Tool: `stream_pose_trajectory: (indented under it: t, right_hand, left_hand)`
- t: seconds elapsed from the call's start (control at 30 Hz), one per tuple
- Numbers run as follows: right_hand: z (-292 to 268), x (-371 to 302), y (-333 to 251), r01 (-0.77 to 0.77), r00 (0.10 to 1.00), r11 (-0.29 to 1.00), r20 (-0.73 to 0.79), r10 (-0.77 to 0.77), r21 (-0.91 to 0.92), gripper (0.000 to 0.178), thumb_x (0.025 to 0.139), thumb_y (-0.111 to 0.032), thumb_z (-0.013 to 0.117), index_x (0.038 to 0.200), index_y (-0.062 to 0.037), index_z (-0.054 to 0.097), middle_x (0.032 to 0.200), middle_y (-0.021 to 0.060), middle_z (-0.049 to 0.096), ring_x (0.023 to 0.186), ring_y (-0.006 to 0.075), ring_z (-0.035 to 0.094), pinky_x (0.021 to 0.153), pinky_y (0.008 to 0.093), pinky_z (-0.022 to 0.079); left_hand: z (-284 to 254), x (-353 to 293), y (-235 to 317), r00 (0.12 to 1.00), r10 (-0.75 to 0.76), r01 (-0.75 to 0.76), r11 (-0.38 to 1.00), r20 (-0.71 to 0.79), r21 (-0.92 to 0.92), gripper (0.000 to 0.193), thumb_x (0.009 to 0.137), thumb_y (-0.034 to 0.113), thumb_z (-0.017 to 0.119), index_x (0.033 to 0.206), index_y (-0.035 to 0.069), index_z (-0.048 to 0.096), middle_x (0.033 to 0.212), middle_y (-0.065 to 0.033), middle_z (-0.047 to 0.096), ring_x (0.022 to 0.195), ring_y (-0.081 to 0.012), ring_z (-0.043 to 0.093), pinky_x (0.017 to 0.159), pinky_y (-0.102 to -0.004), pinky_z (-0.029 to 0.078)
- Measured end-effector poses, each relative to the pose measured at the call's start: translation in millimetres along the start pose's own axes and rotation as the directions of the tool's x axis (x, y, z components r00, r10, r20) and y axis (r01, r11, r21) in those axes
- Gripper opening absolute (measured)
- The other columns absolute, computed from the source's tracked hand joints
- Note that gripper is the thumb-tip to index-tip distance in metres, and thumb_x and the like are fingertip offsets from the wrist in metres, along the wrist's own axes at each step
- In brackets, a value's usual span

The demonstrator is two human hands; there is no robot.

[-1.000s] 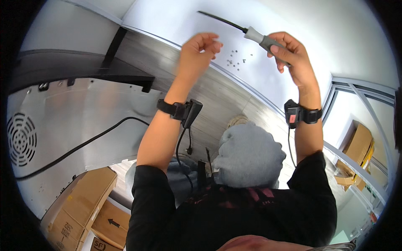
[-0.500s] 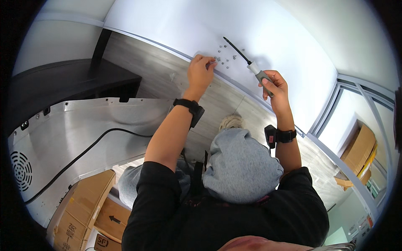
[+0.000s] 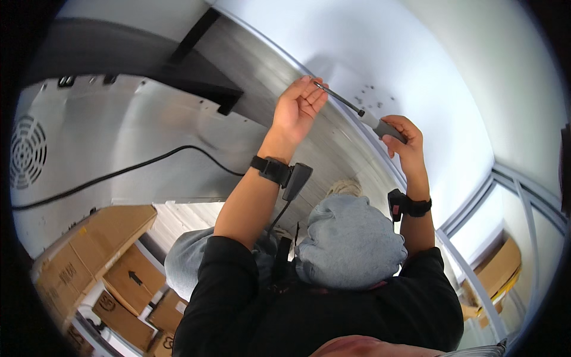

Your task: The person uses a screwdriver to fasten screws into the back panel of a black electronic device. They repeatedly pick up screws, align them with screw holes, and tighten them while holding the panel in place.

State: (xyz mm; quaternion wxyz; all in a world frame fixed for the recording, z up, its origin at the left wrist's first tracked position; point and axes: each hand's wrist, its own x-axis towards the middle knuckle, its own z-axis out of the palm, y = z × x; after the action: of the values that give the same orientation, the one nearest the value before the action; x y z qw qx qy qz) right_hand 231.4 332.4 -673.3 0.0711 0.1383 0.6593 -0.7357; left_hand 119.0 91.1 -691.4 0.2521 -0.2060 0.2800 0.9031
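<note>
My right hand [image 3: 407, 140] grips the grey handle of a screwdriver [image 3: 369, 119] with a white collar and a dark shaft. The shaft slants up and left over the edge of the white surface [image 3: 428, 77]. At the driver's tip, my left hand [image 3: 299, 110] pinches with thumb and forefinger, palm partly turned up. A tiny piece between those fingertips looks like a screw, mostly hidden. Several small loose screws [image 3: 372, 87] lie scattered on the white surface, beyond the driver.
To the left is a large bent metal panel [image 3: 160, 149] with a round vent, a black cable [image 3: 113, 172] across it. A black bench [image 3: 131, 65] stands behind. Cardboard boxes [image 3: 134, 276] fill the lower left; another carton [image 3: 499, 265] is at right, past a metal frame [image 3: 476, 196].
My left hand has left the loose screws and turned palm up. The screwdriver has swung lower, its tip now at my left fingertips. The whole view has shifted and turned.
</note>
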Motion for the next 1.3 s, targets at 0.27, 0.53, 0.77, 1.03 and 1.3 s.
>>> stream_pose_trajectory:
  t: [0.27,0.53,0.77,1.03,1.3]
  right_hand:
    - [49.1,22.6,-45.9,0.003,0.991,0.995,0.136,0.01,-0.098,0.031,0.076,-0.002,0.067,0.106,-0.0015,0.064,0.086,0.0031,0.063,0.058,0.0059,0.048,0.05,0.0199,0.037]
    - [85.7,34.3,-87.8,0.284,0.942,0.914,0.26,-0.211,-0.289,0.035,0.072,-0.008,0.074,0.105,-0.0021,0.064,0.096,0.0054,0.065,0.088,0.0143,0.06,0.08,0.0264,0.047]
    - [107.9,36.4,-134.6,0.273,0.897,0.946,0.401,-0.184,-0.176,0.042,0.07,-0.017,0.076,0.106,-0.0035,0.058,0.088,0.0034,0.061,0.081,0.0114,0.058,0.072,0.0243,0.044]
    - [151.1,16.7,-185.3,0.35,0.732,0.937,0.619,-0.283,0.013,0.046,0.068,-0.025,0.074,0.1,-0.005,0.048,0.079,0.0024,0.057,0.065,0.0064,0.05,0.056,0.0186,0.036]
    - [276.0,-67.4,-240.6,0.432,0.676,0.898,0.688,-0.264,-0.08,0.04,0.074,-0.01,0.07,0.109,-0.0056,0.051,0.094,0.0025,0.059,0.084,0.0091,0.054,0.075,0.0205,0.041]
  left_hand:
    - [5.5,-56.1,54.3,0.983,0.181,-0.178,0.978,0.023,-0.106,0.013,0.096,0.009,0.047,0.095,0.001,0.057,0.102,-0.0133,0.064,0.101,-0.0263,0.062,0.09,-0.0338,0.053]
    - [12.8,-97.1,90.4,0.89,0.455,-0.453,0.886,0.004,0.101,0.013,0.097,0.011,0.048,0.098,0.002,0.057,0.1,-0.012,0.065,0.089,-0.0204,0.066,0.079,-0.0287,0.057]
    - [28.8,-130.3,119.8,0.807,0.574,-0.591,0.785,0.141,0.185,0.012,0.097,0.012,0.049,0.101,0.002,0.054,0.1,-0.0167,0.064,0.083,-0.0225,0.068,0.076,-0.0314,0.058]
    - [45.4,-237.7,154.5,0.634,0.707,-0.773,0.561,0.314,0.298,0.014,0.097,0.014,0.049,0.104,0.002,0.052,0.101,-0.0197,0.064,0.081,-0.0252,0.068,0.07,-0.0338,0.058]
    - [-1.1,-342.4,217.7,0.657,0.753,-0.738,0.64,0.014,0.213,0.017,0.098,0.017,0.047,0.104,0.005,0.056,0.103,-0.0122,0.065,0.075,-0.0161,0.064,0.067,-0.0267,0.055]
